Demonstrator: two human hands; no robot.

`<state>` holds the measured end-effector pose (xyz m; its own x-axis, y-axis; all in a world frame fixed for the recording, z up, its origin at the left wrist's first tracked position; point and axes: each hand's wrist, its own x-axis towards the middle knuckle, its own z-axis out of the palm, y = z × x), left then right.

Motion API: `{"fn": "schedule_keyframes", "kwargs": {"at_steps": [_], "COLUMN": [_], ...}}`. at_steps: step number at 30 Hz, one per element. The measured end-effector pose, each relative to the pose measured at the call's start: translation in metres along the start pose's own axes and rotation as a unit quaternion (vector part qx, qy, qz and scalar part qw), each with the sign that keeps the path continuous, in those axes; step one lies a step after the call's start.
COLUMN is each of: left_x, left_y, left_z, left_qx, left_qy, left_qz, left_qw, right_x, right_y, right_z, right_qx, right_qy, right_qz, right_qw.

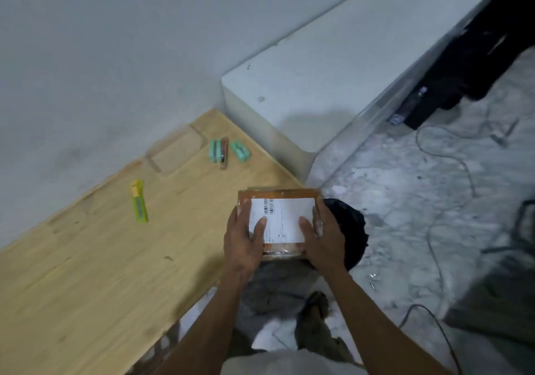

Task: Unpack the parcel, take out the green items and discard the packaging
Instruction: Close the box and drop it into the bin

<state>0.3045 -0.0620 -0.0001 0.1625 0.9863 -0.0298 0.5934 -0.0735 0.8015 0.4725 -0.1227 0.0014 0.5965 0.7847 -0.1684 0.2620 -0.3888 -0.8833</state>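
Parcel (279, 221) held label-up over the near bench (95, 273) corner, left hand (244, 237) and right hand (321, 235) clamped on opposite edges, thumbs on label; likely steadying it for opening. Still taped. Yellow-green cutter (139, 201) within reach on bench; green items (228, 150) lying farther back.

Cutter (139, 201) on open tabletop (86, 273)

Both hands, left hand (246, 237) and right hand (321, 235), grip a taped brown cardboard parcel (279, 221) by its sides, thumbs on its white label, beside the wooden table (101, 259) bearing green items (228, 150).
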Motion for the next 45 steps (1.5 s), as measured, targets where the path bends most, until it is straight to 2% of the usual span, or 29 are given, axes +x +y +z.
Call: {"fn": "schedule_keyframes", "kwargs": {"at_steps": [3,8,11,17,22,26,33,40,45], "left_x": [-0.012,-0.03,-0.035,-0.027,-0.007,0.015,0.026,0.024,0.025], "left_y": [0.037,0.058,0.058,0.059,0.045,0.033,0.048,0.056,0.065], "left_z": [0.062,0.135,0.16,0.189,0.219,0.238,0.242,0.245,0.24], "left_qx": [-0.009,0.022,0.054,0.107,0.124,0.119,0.101,0.076,0.072], "left_qy": [-0.05,-0.134,-0.182,-0.225,-0.223,-0.226,-0.203,-0.207,-0.211], "left_qz": [-0.002,-0.014,-0.031,-0.052,-0.069,-0.06,-0.06,-0.076,-0.081], "left_qw": [0.999,0.991,0.981,0.967,0.964,0.965,0.972,0.972,0.971], "right_x": [0.01,0.015,0.016,0.031,0.059,0.084,0.1,0.101,0.103], "right_y": [0.031,0.077,0.1,0.135,0.16,0.172,0.175,0.165,0.157], "right_z": [-0.061,-0.128,-0.14,-0.139,-0.134,-0.131,-0.128,-0.128,-0.125], "right_qx": [0.006,-0.063,-0.043,0.004,-0.002,-0.064,-0.049,0.002,-0.007], "right_qy": [0.036,0.047,0.045,0.041,0.036,0.032,0.009,0.011,-0.009], "right_qz": [0.042,0.093,0.13,0.188,0.198,0.186,0.188,0.219,0.222], "right_qw": [0.998,0.993,0.99,0.981,0.979,0.98,0.981,0.976,0.975]}}
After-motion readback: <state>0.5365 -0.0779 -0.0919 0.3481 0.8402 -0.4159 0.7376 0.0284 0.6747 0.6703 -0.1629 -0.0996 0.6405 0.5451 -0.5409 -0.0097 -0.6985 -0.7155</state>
